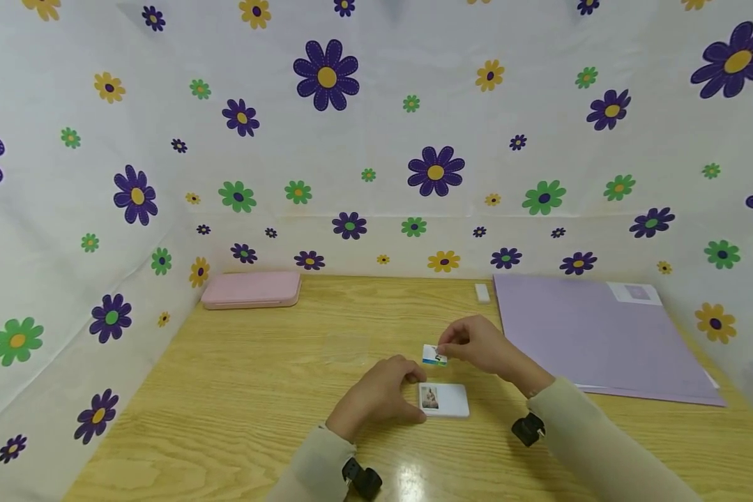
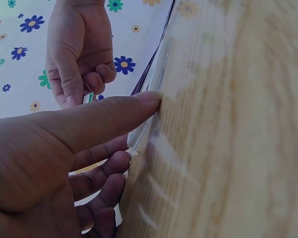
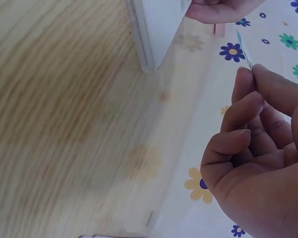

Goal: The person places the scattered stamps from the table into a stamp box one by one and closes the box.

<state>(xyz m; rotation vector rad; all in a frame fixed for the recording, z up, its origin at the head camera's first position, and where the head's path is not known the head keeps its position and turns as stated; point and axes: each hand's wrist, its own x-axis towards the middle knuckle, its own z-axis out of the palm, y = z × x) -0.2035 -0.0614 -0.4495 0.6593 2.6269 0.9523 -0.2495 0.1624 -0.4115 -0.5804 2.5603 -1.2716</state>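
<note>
A white rectangular slab [image 1: 453, 401] with rounded corners lies flat on the wooden table, a small picture [image 1: 429, 397] on its left part. My left hand [image 1: 379, 392] holds the slab's left end, thumb at the near corner and fingers at the far side. In the left wrist view the thumb [image 2: 144, 99] lies along its edge. Just beyond the slab, my right hand [image 1: 482, 344] pinches a small white card [image 1: 431, 354] with a blue-green strip and a dark figure on it. Seen edge-on in the right wrist view, the card [image 3: 244, 48] sticks out from thumb and forefinger.
At the back left lies a pink case [image 1: 251, 290]. A thin clear sheet [image 1: 346, 347] rests mid-table. A small white block [image 1: 482, 293] is at the back, beside a large purple folder [image 1: 590, 335] on the right. Flower-printed cloth [image 1: 376, 125] encloses the table.
</note>
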